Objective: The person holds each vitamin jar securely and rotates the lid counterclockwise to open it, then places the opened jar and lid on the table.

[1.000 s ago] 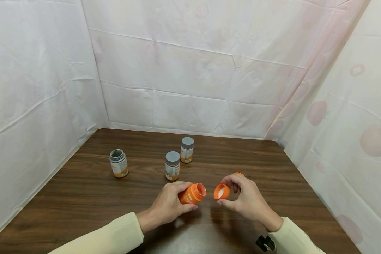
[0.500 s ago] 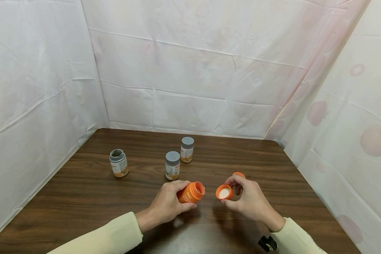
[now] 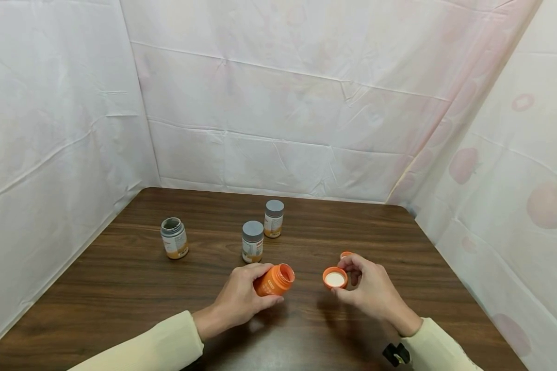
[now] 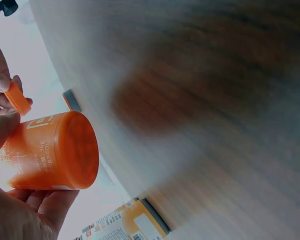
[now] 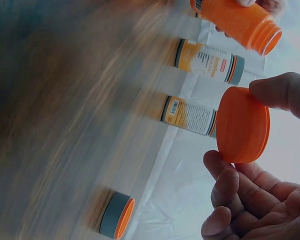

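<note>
My left hand point(image 3: 236, 296) grips an orange bottle point(image 3: 270, 282) just above the table. The bottle leans to the right, with its uncapped mouth facing up and right. To its right, my right hand point(image 3: 376, 291) pinches an orange screw cap point(image 3: 335, 279) between thumb and fingers. The cap's pale inside faces up and toward the head camera. A gap separates cap and bottle. In the right wrist view the cap's outer face point(image 5: 240, 125) shows, and the thumb lies on its upper edge. The left wrist view shows the bottle's base point(image 4: 80, 150) and printed side.
Two white-and-yellow bottles with grey lids stand behind my left hand, one nearer point(image 3: 252, 243) and one farther point(image 3: 274, 220). A similar lidless bottle point(image 3: 174, 241) stands at the left. Beyond my right hand lies a grey lid with an orange inside point(image 5: 116, 216). White sheets enclose the wooden table.
My right hand has drawn the cap rightward, away from the bottle, and turned its inside upward. My left hand has shifted slightly left with the bottle. The other bottles stay put.
</note>
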`<action>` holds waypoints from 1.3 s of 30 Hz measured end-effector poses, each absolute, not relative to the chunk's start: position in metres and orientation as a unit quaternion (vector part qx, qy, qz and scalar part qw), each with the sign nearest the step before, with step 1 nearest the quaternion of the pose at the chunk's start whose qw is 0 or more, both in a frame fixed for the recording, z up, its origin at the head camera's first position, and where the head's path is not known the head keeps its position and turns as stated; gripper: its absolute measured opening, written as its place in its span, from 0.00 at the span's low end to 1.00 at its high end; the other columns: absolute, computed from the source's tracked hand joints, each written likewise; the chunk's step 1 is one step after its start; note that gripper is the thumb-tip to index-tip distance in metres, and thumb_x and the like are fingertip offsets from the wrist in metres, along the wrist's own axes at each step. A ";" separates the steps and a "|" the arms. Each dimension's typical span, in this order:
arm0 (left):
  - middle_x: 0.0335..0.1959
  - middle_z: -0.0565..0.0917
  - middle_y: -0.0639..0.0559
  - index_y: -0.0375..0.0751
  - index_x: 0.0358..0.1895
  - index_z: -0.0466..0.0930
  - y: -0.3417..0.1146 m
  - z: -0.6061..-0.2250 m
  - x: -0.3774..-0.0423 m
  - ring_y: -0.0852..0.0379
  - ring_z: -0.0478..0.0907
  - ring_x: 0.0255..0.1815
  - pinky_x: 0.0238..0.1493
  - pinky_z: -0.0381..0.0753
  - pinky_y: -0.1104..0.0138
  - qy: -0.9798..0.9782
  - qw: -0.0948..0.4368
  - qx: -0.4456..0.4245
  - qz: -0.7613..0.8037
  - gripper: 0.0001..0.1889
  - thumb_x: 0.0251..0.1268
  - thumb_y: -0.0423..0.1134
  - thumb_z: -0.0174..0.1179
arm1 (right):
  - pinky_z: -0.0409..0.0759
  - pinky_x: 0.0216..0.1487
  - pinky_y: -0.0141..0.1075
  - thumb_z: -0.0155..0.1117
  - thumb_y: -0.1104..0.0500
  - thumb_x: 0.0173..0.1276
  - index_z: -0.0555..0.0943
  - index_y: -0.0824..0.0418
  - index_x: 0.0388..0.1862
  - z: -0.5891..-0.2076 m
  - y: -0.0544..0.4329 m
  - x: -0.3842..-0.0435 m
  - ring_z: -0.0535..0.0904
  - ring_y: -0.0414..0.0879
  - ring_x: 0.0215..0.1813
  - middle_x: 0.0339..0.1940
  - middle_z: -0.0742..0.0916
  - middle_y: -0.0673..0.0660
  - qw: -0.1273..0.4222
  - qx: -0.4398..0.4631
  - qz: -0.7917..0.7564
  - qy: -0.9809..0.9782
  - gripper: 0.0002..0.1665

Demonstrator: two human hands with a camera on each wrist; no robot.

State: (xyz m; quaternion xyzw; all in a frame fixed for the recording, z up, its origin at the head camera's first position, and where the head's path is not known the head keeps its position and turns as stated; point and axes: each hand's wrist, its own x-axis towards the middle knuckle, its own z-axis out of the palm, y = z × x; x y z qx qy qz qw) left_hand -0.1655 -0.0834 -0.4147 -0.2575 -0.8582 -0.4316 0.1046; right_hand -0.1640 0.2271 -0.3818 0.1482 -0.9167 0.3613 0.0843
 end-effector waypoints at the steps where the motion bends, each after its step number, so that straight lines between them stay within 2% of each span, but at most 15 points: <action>1: 0.49 0.87 0.56 0.42 0.58 0.84 -0.084 -0.415 -0.165 0.63 0.81 0.46 0.49 0.82 0.64 -0.858 0.107 -0.256 -0.432 0.30 0.48 0.41 0.83 | 0.78 0.35 0.32 0.85 0.63 0.46 0.82 0.55 0.45 -0.382 0.228 -0.165 0.79 0.43 0.35 0.39 0.86 0.47 0.085 0.146 0.361 -0.917 0.27; 4: 0.47 0.87 0.57 0.43 0.57 0.85 -0.086 -0.414 -0.165 0.64 0.81 0.44 0.48 0.82 0.65 -0.856 0.114 -0.253 -0.436 0.30 0.47 0.41 0.83 | 0.78 0.36 0.32 0.85 0.63 0.48 0.82 0.56 0.47 -0.383 0.232 -0.167 0.79 0.42 0.36 0.40 0.86 0.48 0.092 0.139 0.358 -0.919 0.27; 10: 0.45 0.86 0.61 0.47 0.55 0.85 -0.089 -0.414 -0.165 0.65 0.80 0.42 0.46 0.81 0.65 -0.852 0.122 -0.251 -0.444 0.29 0.46 0.40 0.84 | 0.76 0.35 0.32 0.85 0.61 0.48 0.83 0.56 0.46 -0.383 0.240 -0.172 0.79 0.44 0.34 0.34 0.85 0.48 0.106 0.121 0.342 -0.926 0.26; 18: 0.47 0.87 0.57 0.44 0.56 0.85 -0.093 -0.414 -0.163 0.64 0.81 0.44 0.48 0.83 0.61 -0.852 0.124 -0.242 -0.448 0.30 0.45 0.40 0.84 | 0.74 0.35 0.33 0.85 0.57 0.49 0.83 0.56 0.44 -0.385 0.251 -0.178 0.78 0.45 0.34 0.31 0.84 0.47 0.133 0.106 0.315 -0.934 0.25; 27: 0.45 0.86 0.59 0.44 0.55 0.85 -0.097 -0.413 -0.162 0.64 0.80 0.42 0.46 0.82 0.65 -0.854 0.128 -0.239 -0.445 0.29 0.46 0.40 0.84 | 0.72 0.36 0.36 0.85 0.55 0.51 0.83 0.56 0.45 -0.382 0.260 -0.185 0.75 0.46 0.35 0.32 0.83 0.49 0.136 0.085 0.296 -0.942 0.24; 36: 0.46 0.86 0.59 0.45 0.56 0.85 -0.101 -0.413 -0.162 0.64 0.81 0.43 0.47 0.82 0.64 -0.854 0.137 -0.238 -0.441 0.30 0.45 0.40 0.84 | 0.73 0.34 0.35 0.84 0.54 0.52 0.83 0.59 0.46 -0.385 0.272 -0.193 0.76 0.46 0.34 0.32 0.84 0.52 0.146 0.075 0.281 -0.946 0.24; 39: 0.47 0.86 0.59 0.45 0.56 0.85 -0.103 -0.413 -0.162 0.64 0.81 0.44 0.48 0.82 0.63 -0.855 0.140 -0.237 -0.440 0.30 0.45 0.40 0.84 | 0.73 0.35 0.36 0.83 0.54 0.53 0.83 0.60 0.47 -0.386 0.277 -0.197 0.77 0.46 0.35 0.35 0.85 0.52 0.144 0.072 0.280 -0.946 0.25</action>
